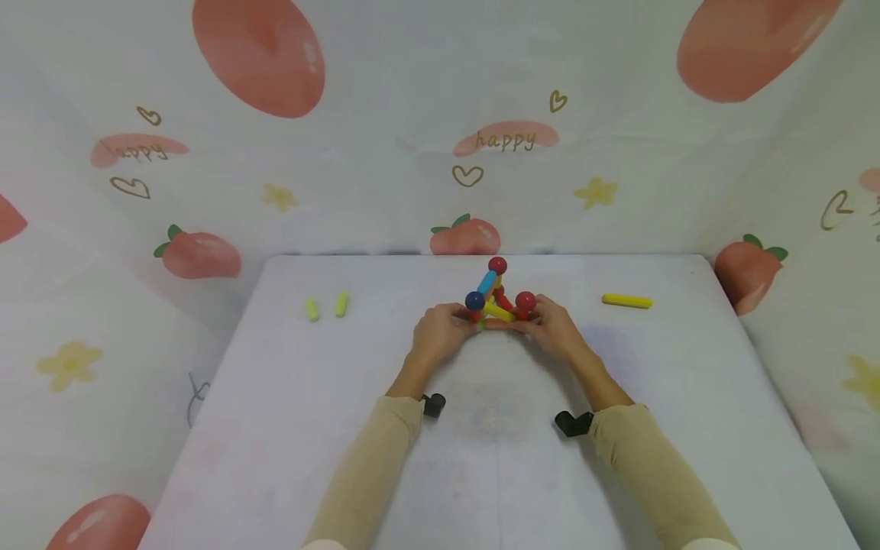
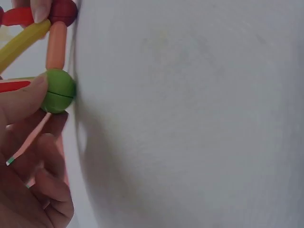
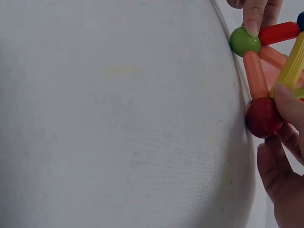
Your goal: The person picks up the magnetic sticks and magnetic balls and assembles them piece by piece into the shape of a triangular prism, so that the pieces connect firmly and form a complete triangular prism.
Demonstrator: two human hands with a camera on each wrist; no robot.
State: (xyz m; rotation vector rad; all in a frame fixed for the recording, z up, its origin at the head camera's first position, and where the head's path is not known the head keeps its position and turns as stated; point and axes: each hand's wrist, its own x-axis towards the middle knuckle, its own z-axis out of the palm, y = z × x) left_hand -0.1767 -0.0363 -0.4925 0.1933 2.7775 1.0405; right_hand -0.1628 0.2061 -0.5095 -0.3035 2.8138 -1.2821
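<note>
A frame of coloured rods and balls (image 1: 486, 283) stands toward the back of the white table, between both hands. My left hand (image 1: 440, 332) pinches a green ball (image 2: 58, 90) at its lower left corner, thumb on the near side. On the opposite corner, my right hand (image 1: 553, 328) grips a dark red ball (image 3: 263, 118) between thumb and fingers. An orange rod (image 3: 256, 76) joins those two balls along the bottom. Higher up are a dark blue ball (image 1: 475, 301) and a red ball (image 1: 498, 265), with a blue rod between them. The far side of the frame is partly hidden.
Two short yellow-green sticks (image 1: 341, 305) lie on the white table (image 1: 495, 473) at the left. Yellow sticks (image 1: 627, 301) lie together at the right. Behind the table's back edge hangs a fruit-printed cloth (image 1: 385, 183). Black devices (image 1: 574, 423) are at both wrists.
</note>
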